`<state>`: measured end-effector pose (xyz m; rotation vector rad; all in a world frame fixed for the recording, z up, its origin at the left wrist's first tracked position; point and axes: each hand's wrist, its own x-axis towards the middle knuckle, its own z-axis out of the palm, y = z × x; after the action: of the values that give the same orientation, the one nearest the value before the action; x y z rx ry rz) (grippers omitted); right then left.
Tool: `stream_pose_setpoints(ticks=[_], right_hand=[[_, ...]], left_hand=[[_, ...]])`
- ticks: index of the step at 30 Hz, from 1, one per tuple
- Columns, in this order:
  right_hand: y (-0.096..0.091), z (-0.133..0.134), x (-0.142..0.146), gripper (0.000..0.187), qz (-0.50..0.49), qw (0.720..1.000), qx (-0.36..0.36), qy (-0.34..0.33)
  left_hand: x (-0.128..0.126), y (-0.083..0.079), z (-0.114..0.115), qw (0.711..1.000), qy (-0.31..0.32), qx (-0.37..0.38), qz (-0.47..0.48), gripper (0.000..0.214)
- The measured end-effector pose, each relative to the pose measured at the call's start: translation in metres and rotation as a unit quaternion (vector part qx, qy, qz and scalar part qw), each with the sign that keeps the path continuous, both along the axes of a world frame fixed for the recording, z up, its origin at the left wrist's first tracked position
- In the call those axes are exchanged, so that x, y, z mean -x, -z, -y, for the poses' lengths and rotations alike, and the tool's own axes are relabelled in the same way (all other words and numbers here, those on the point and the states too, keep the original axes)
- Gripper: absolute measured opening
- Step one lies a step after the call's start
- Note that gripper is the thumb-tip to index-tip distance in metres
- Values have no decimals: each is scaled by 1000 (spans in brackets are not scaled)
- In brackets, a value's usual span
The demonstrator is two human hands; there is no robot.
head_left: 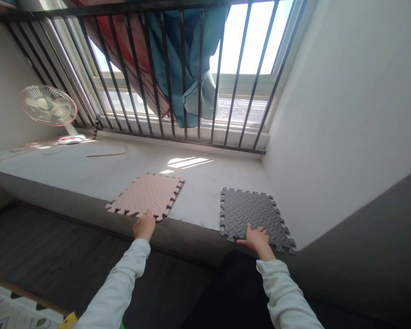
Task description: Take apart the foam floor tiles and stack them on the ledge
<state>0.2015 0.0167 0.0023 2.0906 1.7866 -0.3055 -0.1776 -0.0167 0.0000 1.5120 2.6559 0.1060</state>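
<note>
A pink foam puzzle mat (145,195) with interlocking toothed edges lies on the concrete ledge (198,196). My left hand (144,226) is at its near edge, fingers curled against the mat, and I cannot tell whether they grip it. To the right, a grey foam puzzle mat (250,219) with a tread pattern lies partly over the ledge's front edge. My right hand (256,240) rests flat on that mat's near part, fingers spread a little.
Black metal window bars (178,68) and a blue curtain (188,59) stand behind the ledge. A white electric fan (50,106) is at the far left, near a thin wooden stick (105,155). A dark padded surface (71,237) lies below the ledge.
</note>
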Motion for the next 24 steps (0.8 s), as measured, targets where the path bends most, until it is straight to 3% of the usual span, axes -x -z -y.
stream_pose_setpoints(ticks=[9,18,21,24], right_hand=[[6,-1,-2,97,-13,1000,-5,2],[1,2,1,95,-6,1000,-5,2],[1,2,2,97,-12,1000,-11,5],[2,4,1,95,-19,1000,-12,9]], left_hand=[[3,0,4,1000,-1,-8,2,27],[1,-3,7,1000,3,-1,2,28],[-11,-10,12,999,11,-20,-31,31],[-39,-13,20,993,56,-77,-64,35]])
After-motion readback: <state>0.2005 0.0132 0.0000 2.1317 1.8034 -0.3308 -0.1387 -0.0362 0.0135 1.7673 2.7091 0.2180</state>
